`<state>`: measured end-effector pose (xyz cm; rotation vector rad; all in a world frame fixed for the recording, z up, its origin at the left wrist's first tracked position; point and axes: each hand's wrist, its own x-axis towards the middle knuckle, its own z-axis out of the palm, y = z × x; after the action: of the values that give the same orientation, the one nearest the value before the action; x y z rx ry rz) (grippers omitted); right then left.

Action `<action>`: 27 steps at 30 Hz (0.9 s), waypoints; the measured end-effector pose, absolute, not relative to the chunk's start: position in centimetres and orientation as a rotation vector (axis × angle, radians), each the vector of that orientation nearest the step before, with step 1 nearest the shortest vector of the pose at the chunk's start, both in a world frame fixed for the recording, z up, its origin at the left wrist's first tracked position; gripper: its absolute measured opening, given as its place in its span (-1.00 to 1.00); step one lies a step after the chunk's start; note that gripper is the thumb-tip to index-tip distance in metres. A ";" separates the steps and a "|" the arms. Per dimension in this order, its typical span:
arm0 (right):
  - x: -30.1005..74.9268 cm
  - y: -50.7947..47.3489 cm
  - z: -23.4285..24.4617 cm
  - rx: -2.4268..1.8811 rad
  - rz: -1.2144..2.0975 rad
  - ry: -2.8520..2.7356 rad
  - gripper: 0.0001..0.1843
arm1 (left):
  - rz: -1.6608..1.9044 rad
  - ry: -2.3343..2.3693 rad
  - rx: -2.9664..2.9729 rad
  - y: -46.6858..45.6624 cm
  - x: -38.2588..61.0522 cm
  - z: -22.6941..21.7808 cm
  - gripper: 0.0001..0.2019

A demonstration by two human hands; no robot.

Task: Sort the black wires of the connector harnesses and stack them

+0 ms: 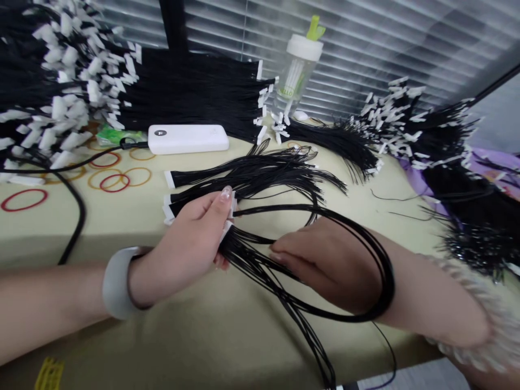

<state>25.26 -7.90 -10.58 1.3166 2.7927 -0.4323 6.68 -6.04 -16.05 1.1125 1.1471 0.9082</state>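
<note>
Pinching connectors [233, 205] in left hand [190, 232] before power bank [189, 139], half-curling right hand [335, 262] over wires [240, 246], grip unclear; apparently gathering, next needing alignment.

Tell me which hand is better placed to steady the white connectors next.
Left hand, I'd judge: its grip is on the white connectors, while the right hand is farther from them, with looped black wires crossing its wrist.
</note>
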 end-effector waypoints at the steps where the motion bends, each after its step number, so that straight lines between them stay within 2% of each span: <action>1: 24.8 -7.7 -10.7 1.309 -0.456 2.813 -0.64 | 0.913 1.147 1.120 -6.1 6.7 -16.0 -0.66; 8: 23.1 -7.5 -10.9 1.399 -0.701 2.882 -0.65 | 0.892 1.146 1.160 -6.3 6.9 -15.7 -0.64; 15: 25.3 -6.6 -9.5 1.336 -0.305 2.898 -0.82 | 0.874 1.117 1.148 -6.3 6.9 -15.8 -0.64; 17: 26.6 -5.9 -8.2 1.498 -0.332 2.850 -0.84 | 0.866 1.124 1.151 -6.3 6.9 -15.7 -0.63; 21: 28.1 -4.3 -6.8 2.334 -0.214 3.166 -0.86 | 0.853 1.150 1.156 -6.3 6.9 -15.5 -0.62; 22: 28.1 -3.9 -6.8 2.453 -0.372 3.317 -0.82 | 0.848 1.151 1.159 -6.3 6.9 -15.4 -0.62; 24: 28.1 -3.4 -7.1 2.502 -0.908 3.535 -0.82 | 0.832 1.140 1.172 -6.3 6.9 -15.4 -0.63; 27: 27.6 -3.5 -7.7 2.329 -1.524 3.429 -0.85 | 0.819 1.102 1.179 -6.4 6.8 -15.5 -0.63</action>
<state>27.64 -3.46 -7.74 2.3288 3.4285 -1.5240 6.79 -6.37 -15.54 1.1787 1.1020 0.8191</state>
